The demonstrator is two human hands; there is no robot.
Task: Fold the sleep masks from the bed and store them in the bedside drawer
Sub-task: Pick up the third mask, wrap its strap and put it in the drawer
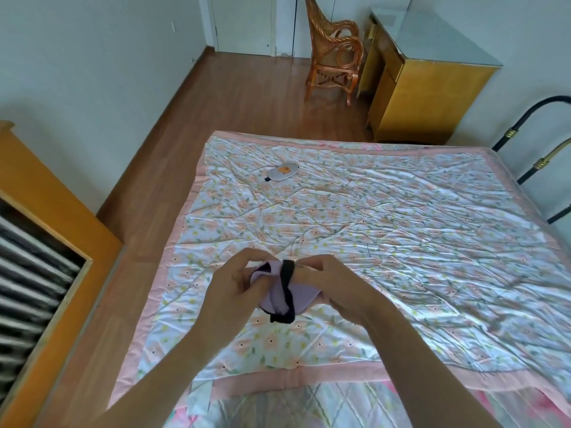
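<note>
A lilac sleep mask (298, 296) with a black elastic strap is held above the near part of the bed. My left hand (234, 284) grips its left side and my right hand (330, 281) grips its right side. The mask is bunched, with the strap running down across its front. A second sleep mask (282, 171), grey-white with an orange figure, lies flat on the floral quilt (401, 227) near the bed's far left corner. No drawer is in view.
A wooden piece of furniture (40, 217) with a dark slatted opening stands at the left. A wicker chair (333, 54) and a yellow cabinet (423, 97) stand beyond the bed. A black metal bed frame (531, 146) is at the right.
</note>
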